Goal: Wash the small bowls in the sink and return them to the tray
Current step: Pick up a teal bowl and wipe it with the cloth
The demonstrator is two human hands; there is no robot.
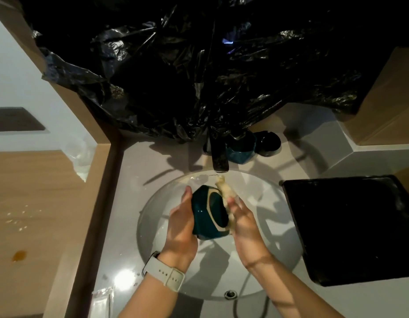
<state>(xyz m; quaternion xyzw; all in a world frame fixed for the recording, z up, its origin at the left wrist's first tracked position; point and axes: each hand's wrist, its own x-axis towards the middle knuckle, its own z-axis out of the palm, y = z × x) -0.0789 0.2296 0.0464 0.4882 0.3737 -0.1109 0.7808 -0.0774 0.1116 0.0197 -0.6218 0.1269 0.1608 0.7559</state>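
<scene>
Left hand (182,222), watch at wrist, cups the teal bowl (209,214) at frame centre over the sink (279,267). Right hand (243,222) presses a soapy sponge (224,191) to its base. Glazed, wet: likely slippery, breakable; hold rim and wall. Black tray (350,226) right.

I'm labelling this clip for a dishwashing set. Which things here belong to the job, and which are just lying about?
Job:
left hand holding teal bowl
right hand with pale sponge
sink
faucet
black tray
second teal bowl behind the faucet

Lying about:
black plastic sheeting
clear packet
</scene>
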